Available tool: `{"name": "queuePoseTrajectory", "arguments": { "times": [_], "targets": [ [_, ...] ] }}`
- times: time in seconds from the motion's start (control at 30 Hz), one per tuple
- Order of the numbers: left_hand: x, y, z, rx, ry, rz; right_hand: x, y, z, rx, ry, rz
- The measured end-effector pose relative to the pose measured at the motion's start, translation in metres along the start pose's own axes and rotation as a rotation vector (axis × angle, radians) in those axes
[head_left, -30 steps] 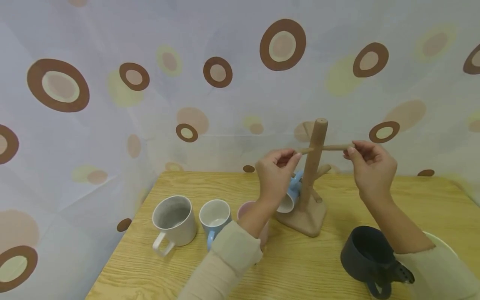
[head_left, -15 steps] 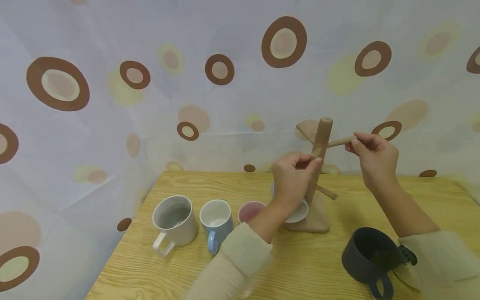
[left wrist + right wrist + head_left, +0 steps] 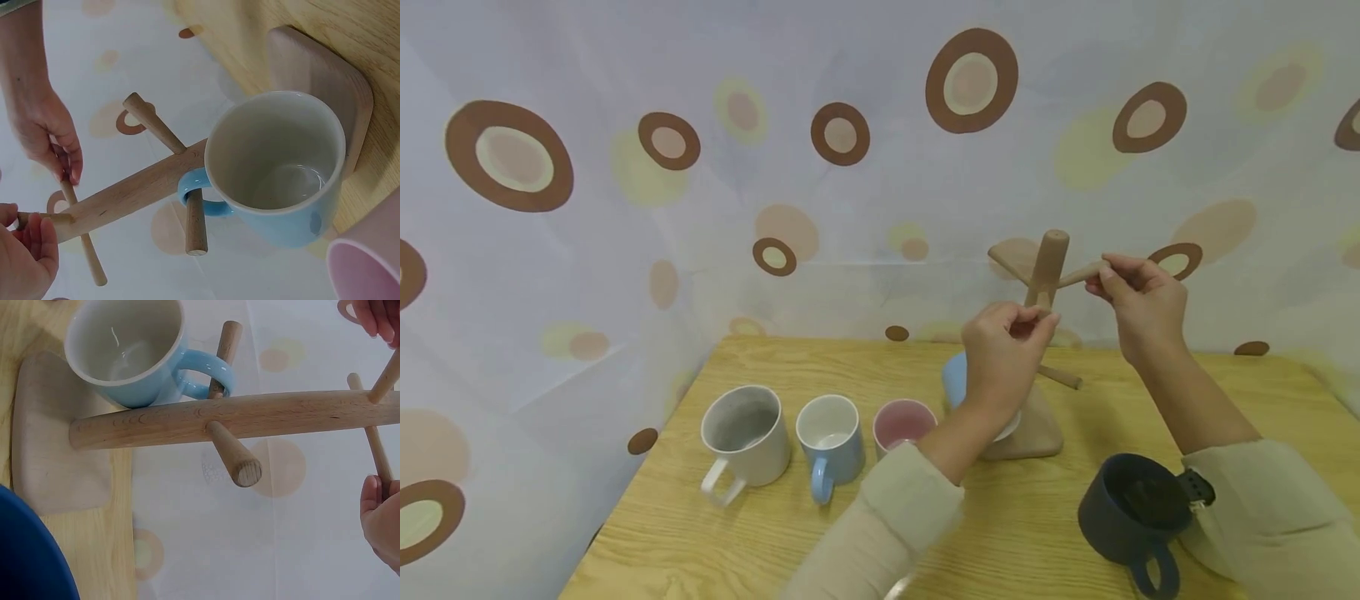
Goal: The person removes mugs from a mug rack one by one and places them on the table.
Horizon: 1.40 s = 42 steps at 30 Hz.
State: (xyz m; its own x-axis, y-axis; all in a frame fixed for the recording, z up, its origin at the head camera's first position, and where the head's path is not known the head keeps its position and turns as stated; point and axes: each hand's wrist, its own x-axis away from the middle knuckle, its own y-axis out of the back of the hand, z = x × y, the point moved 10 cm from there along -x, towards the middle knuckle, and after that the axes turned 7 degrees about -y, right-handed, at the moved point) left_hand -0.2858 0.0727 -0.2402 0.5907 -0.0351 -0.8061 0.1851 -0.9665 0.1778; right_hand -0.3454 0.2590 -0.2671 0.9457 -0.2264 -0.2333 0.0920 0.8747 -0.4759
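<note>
A wooden mug tree [image 3: 1049,260] stands on the table, gripped by both hands at its upper pegs. My left hand [image 3: 1006,358] pinches the tip of the peg that points toward me. With thumb and fingers, my right hand [image 3: 1150,308] pinches the end of the peg on the right side. A light blue mug [image 3: 281,169] with a white inside hangs by its handle from a lower peg; in the head view my left hand partly covers it. The other lower peg [image 3: 234,453] bears nothing. The tree's flat base [image 3: 1037,429] rests on the wood.
Left of the tree stand a white mug [image 3: 763,454], a blue mug [image 3: 842,458] and a pink mug [image 3: 904,423], partly behind my left sleeve. A dark mug [image 3: 1105,517] sits at front right, beside my right sleeve. A patterned cloth [image 3: 880,200] hangs behind the table.
The mug tree has turned, swinging the hanging blue mug and the left peg toward me. My left hand has moved right with its peg; my right hand has risen slightly.
</note>
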Motion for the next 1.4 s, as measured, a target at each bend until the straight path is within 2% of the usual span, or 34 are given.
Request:
{"name": "queuePoseTrajectory", "arguments": {
  "times": [0.17, 0.3, 0.4, 0.53, 0.63, 0.8, 0.9, 1.03, 1.1, 1.23, 1.4],
  "targets": [
    [-0.002, -0.004, 0.006, 0.069, 0.037, 0.062, 0.0, 0.004, 0.001, 0.032, -0.004, -0.039],
    [0.001, -0.009, 0.017, 0.152, 0.1, 0.149, 0.003, 0.012, -0.001, 0.179, -0.018, -0.148],
    [0.004, -0.008, 0.024, 0.165, 0.113, 0.206, 0.012, 0.017, 0.003, 0.374, 0.03, -0.239],
    [0.008, 0.001, 0.037, 0.097, 0.102, 0.26, 0.032, 0.02, 0.008, 0.712, 0.133, -0.307],
    [0.012, 0.008, 0.051, 0.045, 0.122, 0.303, 0.046, 0.019, 0.004, 0.924, 0.172, -0.255],
    [0.026, 0.016, 0.079, -0.03, 0.226, 0.423, 0.065, 0.012, -0.019, 1.11, 0.193, -0.06],
    [0.038, 0.017, 0.093, -0.09, 0.295, 0.527, 0.072, 0.014, -0.035, 1.179, 0.145, 0.011],
    [0.051, 0.015, 0.109, -0.15, 0.377, 0.669, 0.076, 0.018, -0.049, 1.208, 0.074, 0.052],
    [0.056, 0.012, 0.115, -0.189, 0.384, 0.73, 0.077, 0.019, -0.053, 1.2, 0.054, 0.053],
    [0.064, 0.005, 0.128, -0.231, 0.385, 0.83, 0.079, 0.017, -0.055, 1.174, 0.071, 0.042],
    [0.074, -0.006, 0.142, -0.266, 0.449, 0.914, 0.08, 0.019, -0.054, 1.15, 0.089, 0.006]
  ]
}}
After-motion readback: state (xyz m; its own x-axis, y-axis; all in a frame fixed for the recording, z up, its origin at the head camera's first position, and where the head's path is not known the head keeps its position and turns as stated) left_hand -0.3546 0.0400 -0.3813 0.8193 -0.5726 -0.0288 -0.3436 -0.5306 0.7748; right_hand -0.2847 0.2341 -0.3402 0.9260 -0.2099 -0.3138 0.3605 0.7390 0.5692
